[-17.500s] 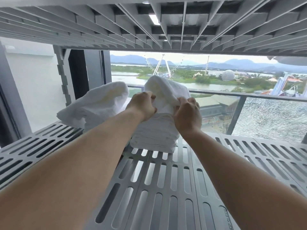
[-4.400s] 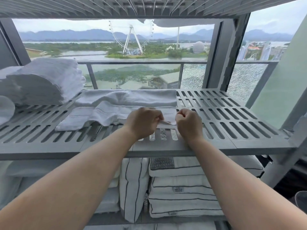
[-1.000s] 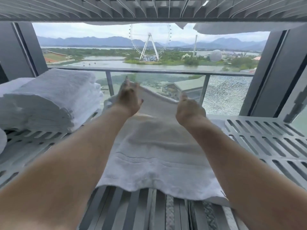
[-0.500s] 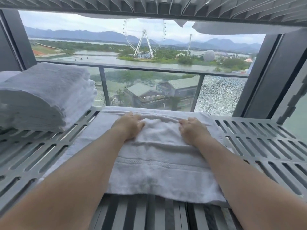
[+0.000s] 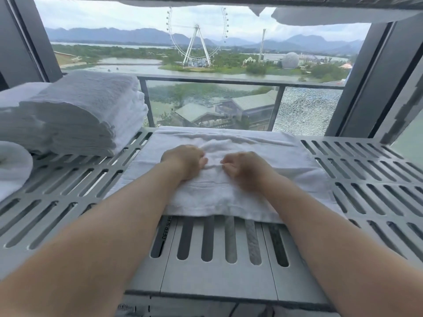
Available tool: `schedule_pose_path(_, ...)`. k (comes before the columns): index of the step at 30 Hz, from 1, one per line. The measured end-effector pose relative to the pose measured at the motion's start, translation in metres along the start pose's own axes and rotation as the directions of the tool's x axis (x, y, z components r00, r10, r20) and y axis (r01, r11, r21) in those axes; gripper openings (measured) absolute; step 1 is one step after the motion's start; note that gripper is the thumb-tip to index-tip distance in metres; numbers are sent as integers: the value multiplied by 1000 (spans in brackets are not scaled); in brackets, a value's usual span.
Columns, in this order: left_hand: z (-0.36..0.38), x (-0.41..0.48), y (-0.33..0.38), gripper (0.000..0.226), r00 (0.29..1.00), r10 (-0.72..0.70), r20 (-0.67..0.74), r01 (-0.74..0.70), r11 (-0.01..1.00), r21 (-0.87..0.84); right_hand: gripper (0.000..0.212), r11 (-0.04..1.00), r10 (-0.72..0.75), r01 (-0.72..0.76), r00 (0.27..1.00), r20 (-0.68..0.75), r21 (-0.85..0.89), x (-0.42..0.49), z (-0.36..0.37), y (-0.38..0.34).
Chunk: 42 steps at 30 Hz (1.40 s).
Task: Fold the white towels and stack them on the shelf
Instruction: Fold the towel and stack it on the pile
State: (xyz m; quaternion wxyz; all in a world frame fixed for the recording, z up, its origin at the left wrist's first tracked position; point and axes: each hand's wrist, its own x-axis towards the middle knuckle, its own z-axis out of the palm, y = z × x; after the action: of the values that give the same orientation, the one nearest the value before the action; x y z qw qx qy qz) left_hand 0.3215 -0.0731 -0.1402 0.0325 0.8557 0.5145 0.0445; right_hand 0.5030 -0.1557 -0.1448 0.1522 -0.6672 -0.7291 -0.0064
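A white towel (image 5: 212, 195) was laid flat on the slatted shelf (image 5: 370, 179), its long axis running left to right. Its middle was pinched by the left hand (image 5: 184, 161) and the right hand (image 5: 243, 170), fingers curled, close together. A stack of folded towels (image 5: 87, 113) was seen at the shelf's left.

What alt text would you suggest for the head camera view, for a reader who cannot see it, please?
A person's left hand and right hand grip, fingers curled, the middle of a folded white towel flat on a slotted shelf. A stack of folded white towels sits to its left; a Ferris wheel shows through the window behind.
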Motion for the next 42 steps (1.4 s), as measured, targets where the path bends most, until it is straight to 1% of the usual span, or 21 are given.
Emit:
schedule_pose_path(2,-3,-9,3,44,996,-71,49,67,995,71,41,1000,5,-4,992,123,-9,-9,-1,2)
schedule_pose_path(4,-7,-18,12,45,993,-107,40,104,991,88,49,997,39,-26,985,167,-77,-18,-2,7)
schedule_pose_path(5,-8,-23,20,45,994,-102,26,99,991,90,50,992,80,-65,988,135,-109,-24,-2,11)
schedule_pose_path(6,-8,-27,28,45,997,-74,1,74,993,92,50,985,124,-116,991,58,-128,-30,-2,15)
schedule_pose_path(9,-6,-40,59,44,990,89,-113,-82,994,66,36,957,160,-217,949,-271,-194,-54,-12,26)
schedule_pose_path(10,-6,-44,71,43,979,143,-147,-139,990,38,29,945,160,-243,927,-338,-220,-64,-16,31)
schedule_pose_path(12,-7,-53,97,38,952,229,-205,-238,971,-18,23,928,186,-288,908,-376,-237,-83,-23,45)
schedule_pose_path(13,-6,-58,111,33,938,253,-237,-266,964,-23,24,935,214,-295,910,-355,-194,-92,-25,53)
schedule_pose_path(14,-5,-63,125,29,925,264,-274,-274,962,-1,25,952,253,-292,920,-301,-93,-101,-28,61)
schedule_pose_path(16,0,-73,151,29,904,246,-350,-244,968,49,27,948,290,-262,944,-156,179,-118,-37,75)
schedule_pose_path(17,3,-77,163,30,901,239,-362,-242,970,40,31,931,283,-240,951,-127,274,-128,-42,79)
schedule_pose_path(18,5,-81,172,30,903,256,-346,-269,963,10,37,916,286,-226,947,-146,330,-135,-46,82)
schedule_pose_path(20,12,-91,192,30,900,353,-255,-389,915,-107,41,893,349,-242,905,-243,378,-153,-50,92)
schedule_pose_path(22,17,-102,209,35,875,449,-181,-480,851,-212,35,877,425,-306,853,-303,370,-172,-49,103)
schedule_pose_path(24,20,-109,218,39,853,491,-175,-517,841,-162,29,865,453,-331,839,-303,377,-186,-49,111)
schedule_pose_path(27,22,-113,220,29,832,494,-252,-519,854,-39,29,860,438,-313,857,-271,402,-198,-51,116)
schedule_pose_path(30,26,-116,224,27,818,475,-324,-486,872,54,31,859,426,-297,867,-260,417,-205,-52,118)
schedule_pose_path(34,29,-118,224,26,843,426,-330,-469,881,-60,24,882,386,-266,881,-272,390,-208,-54,116)
schedule_pose_path(37,29,-117,224,25,885,357,-299,-414,897,-157,19,909,333,-229,902,-275,349,-209,-54,112)
schedule_pose_path(40,29,-113,223,20,916,294,-272,-360,903,-235,14,909,324,-213,902,-285,358,-211,-55,111)
schedule_pose_path(42,27,-113,221,19,918,286,-275,-358,896,-262,12,908,305,-196,915,-265,371,-212,-55,110)
